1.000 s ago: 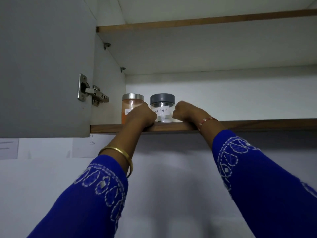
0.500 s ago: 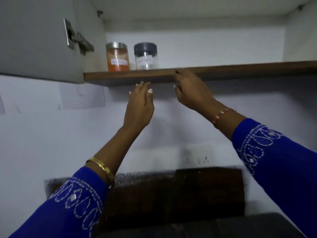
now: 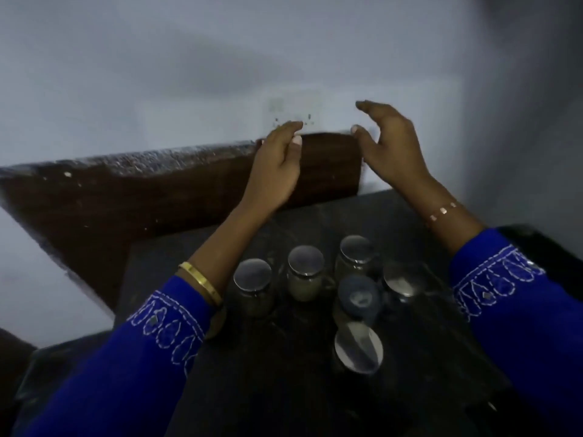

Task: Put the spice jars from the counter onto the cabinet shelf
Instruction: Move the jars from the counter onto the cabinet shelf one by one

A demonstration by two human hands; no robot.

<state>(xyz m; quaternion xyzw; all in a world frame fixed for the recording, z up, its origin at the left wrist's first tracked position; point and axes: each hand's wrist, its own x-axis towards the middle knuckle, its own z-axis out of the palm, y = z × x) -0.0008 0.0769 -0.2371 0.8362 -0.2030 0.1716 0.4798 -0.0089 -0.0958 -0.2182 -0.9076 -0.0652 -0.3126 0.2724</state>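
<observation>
Several spice jars stand in a cluster on the dark counter (image 3: 315, 389). Among them are a silver-lidded jar (image 3: 253, 283) at the left, a pale-filled jar (image 3: 305, 272) beside it, another silver-lidded jar (image 3: 356, 255), a grey-lidded jar (image 3: 359, 299) and a silver-lidded jar (image 3: 358, 350) nearest me. My left hand (image 3: 277, 165) and my right hand (image 3: 391, 140) hover above and beyond the jars, palms facing each other, fingers relaxed, holding nothing. The cabinet shelf is out of view.
A dark brown backsplash (image 3: 142, 197) runs along the white wall (image 3: 189, 74) behind the counter. A wall socket (image 3: 295, 110) sits just above it, behind my hands. The counter's left edge drops off near the lower left.
My view has swung down from the cabinet shelf to the counter. Both hands have left the shelf edge and come down, empty, above the jars.
</observation>
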